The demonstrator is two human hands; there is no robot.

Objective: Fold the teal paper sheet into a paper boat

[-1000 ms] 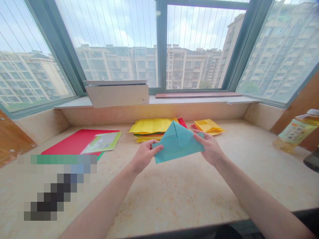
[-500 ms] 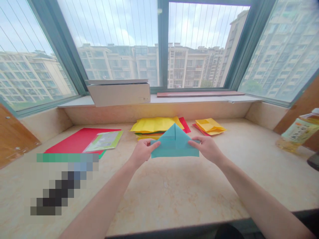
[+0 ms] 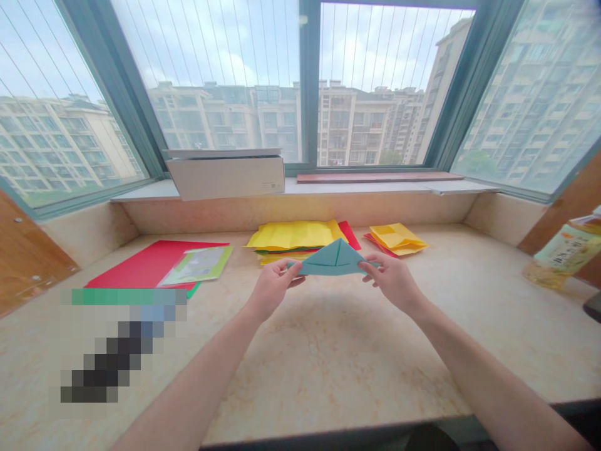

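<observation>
Between my hands a folded sheet of blue paper (image 3: 334, 258) is held above the counter, its peak pointing away from me and a crease line running down from the tip. My left hand (image 3: 277, 285) pinches its left corner, thumb on top and fingers beneath. The right corner is pinched in the same way by my right hand (image 3: 387, 275). Seen from this angle, the lower flap looks thin and nearly edge-on. Just behind the paper lies a stack of yellow folded paper (image 3: 298, 235), partly covered by it.
Red sheets (image 3: 141, 263) and a clear packet with a green border (image 3: 200, 266) lie on the left of the counter (image 3: 338, 369). Small yellow folded papers (image 3: 398, 238) rest at the back right. A bottle (image 3: 566, 250) stands far right, and a white box (image 3: 228, 176) on the sill.
The blue paper has tilted, so its lower flap, which faced me before, now shows as a narrow strip. Both hands keep hold of its corners and have turned slightly with it.
</observation>
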